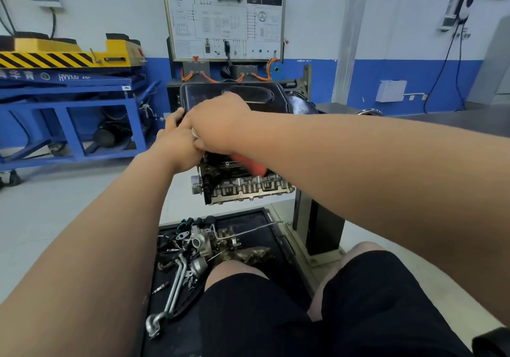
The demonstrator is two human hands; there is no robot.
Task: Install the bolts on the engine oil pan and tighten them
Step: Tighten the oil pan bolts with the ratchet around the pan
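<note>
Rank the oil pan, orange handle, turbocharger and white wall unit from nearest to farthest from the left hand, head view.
1. Oil pan: the left hand touches its corner.
2. Orange handle: just right, slightly lower.
3. Turbocharger: low down, nearer the camera.
4. White wall unit: far right, high up.

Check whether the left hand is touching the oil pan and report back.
Touching. The head view shows the left hand with its thumb laid against the oil pan at its near left corner, with no gap between them.
</note>
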